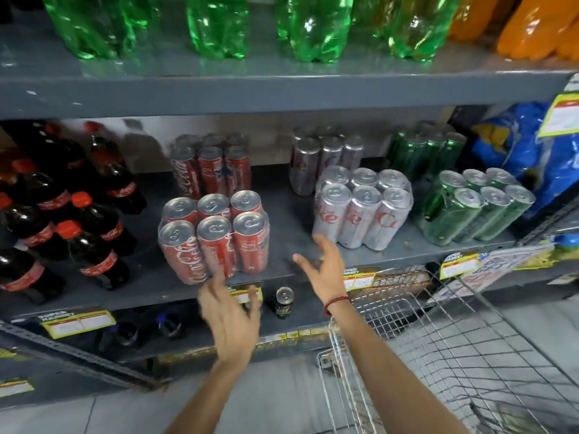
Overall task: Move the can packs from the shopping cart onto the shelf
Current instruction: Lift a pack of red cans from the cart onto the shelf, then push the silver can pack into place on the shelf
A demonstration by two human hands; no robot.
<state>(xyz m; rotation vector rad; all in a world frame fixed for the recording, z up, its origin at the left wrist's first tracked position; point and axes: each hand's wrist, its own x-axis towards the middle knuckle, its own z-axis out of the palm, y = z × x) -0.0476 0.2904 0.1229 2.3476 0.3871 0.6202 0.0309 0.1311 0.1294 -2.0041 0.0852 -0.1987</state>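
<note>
A red cola can pack [214, 238] stands at the front of the grey middle shelf [288, 220], with a second red pack [211, 166] behind it. To the right stand a silver diet cola pack [363, 206] and a green can pack [470, 211], each with another pack behind. My left hand [230, 317] is open just below the front red pack, fingers spread, holding nothing. My right hand [322, 267] is open too, in front of the shelf edge between the red and silver packs. The wire shopping cart [438, 355] sits at the lower right; I see no pack in its visible part.
Dark cola bottles [62, 220] fill the shelf's left side. Green bottles [213, 26] and orange bottles [539, 26] stand on the shelf above. A blue bag [532, 151] hangs at the right. A single dark can [284, 303] stands on the lower shelf. Yellow price tags line the shelf edges.
</note>
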